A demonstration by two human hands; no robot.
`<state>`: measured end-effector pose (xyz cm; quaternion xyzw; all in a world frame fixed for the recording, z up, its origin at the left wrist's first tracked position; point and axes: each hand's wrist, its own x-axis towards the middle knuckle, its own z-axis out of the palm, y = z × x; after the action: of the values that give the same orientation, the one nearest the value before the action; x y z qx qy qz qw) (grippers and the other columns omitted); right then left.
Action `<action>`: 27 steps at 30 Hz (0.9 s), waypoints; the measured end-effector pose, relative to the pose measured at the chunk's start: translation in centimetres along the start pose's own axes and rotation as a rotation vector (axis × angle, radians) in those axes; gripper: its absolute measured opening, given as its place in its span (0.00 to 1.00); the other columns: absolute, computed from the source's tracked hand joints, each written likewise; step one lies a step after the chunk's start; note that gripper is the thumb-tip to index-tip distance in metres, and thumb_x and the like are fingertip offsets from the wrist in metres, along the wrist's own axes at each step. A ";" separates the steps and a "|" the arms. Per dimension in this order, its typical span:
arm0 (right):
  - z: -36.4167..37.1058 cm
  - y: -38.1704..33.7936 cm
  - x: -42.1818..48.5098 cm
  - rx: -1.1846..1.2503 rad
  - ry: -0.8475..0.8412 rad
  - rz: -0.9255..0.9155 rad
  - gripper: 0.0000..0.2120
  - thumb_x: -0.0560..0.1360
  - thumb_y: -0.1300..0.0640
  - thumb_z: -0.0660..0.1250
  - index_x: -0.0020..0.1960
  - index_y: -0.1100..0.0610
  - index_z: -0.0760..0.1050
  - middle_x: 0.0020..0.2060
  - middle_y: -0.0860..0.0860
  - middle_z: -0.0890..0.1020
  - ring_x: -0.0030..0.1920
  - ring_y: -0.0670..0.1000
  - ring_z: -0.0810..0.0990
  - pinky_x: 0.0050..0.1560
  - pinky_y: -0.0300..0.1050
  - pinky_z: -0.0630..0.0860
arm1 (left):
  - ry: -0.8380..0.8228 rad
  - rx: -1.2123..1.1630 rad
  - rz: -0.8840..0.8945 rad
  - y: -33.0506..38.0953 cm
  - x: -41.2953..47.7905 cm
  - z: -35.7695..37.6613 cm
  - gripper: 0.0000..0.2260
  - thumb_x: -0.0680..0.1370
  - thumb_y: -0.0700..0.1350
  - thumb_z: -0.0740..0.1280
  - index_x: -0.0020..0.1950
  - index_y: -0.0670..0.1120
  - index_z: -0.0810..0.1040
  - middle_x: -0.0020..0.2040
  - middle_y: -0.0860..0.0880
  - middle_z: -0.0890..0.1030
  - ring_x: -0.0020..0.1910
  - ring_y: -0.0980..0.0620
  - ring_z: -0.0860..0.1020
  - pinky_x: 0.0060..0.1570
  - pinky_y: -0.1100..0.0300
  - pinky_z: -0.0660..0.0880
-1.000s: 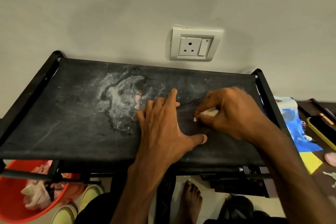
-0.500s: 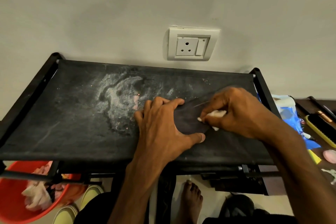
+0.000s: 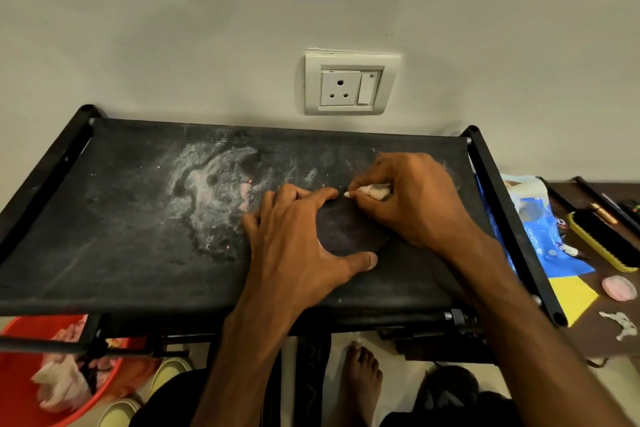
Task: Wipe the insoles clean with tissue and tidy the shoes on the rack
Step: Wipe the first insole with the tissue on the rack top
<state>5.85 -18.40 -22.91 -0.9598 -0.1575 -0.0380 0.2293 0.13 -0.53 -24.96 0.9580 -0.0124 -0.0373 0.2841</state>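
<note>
A dark oval insole [image 3: 349, 229] lies flat on the black fabric top shelf of the metal-framed shoe rack [image 3: 104, 236], right of a pale powdery stain [image 3: 207, 191]. The left hand [image 3: 298, 253] braces it, fingers bent round its far end and thumb stretched along its near edge. The right hand [image 3: 408, 204] pinches a crumpled wad of white tissue [image 3: 375, 191] between thumb and fingers at the insole's far rim. A red plastic tub [image 3: 20, 374] holding used tissue sits below left, and a white wall socket [image 3: 349, 85] is above.
</note>
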 end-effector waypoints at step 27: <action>-2.3 1.1 -1.8 -0.030 -0.120 0.108 0.04 0.70 0.47 0.75 0.44 0.41 0.87 0.42 0.40 0.86 0.43 0.43 0.83 0.46 0.52 0.83 | 0.025 -0.005 0.002 0.1 0.0 0.2 0.42 0.57 0.75 0.73 0.69 0.65 0.71 0.59 0.59 0.68 0.63 0.56 0.65 0.62 0.53 0.58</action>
<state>4.47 -20.87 -21.53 -0.9707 -0.1184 0.0296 0.2070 0.11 -0.75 -25.06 0.9577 -0.0100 -0.0253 0.2864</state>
